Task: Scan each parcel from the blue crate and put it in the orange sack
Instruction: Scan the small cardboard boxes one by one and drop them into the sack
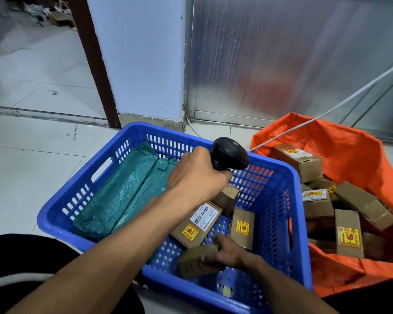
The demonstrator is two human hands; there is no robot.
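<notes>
The blue crate [290, 177] sits on the floor in front of me. My left hand [195, 173] grips a black barcode scanner [230, 154] above the crate's middle. Low in the crate, my right hand [230, 253] holds a small cardboard parcel [196, 260] with writing on its side. Three more small cardboard parcels lie near it, one with a white barcode label [195, 225], one upright with a yellow sticker [242, 228], one half hidden under my left wrist [228, 197]. Two green mailer bags [120, 196] fill the crate's left half. The orange sack [340, 146] stands open at the right, holding several cardboard parcels [347, 232].
A white cable [327, 112] runs from the scanner up to the right over the sack. A white pillar [141, 64] and a metal-clad wall [281, 60] stand right behind the crate. Tiled floor spreads to the left, with a doorway and clutter beyond.
</notes>
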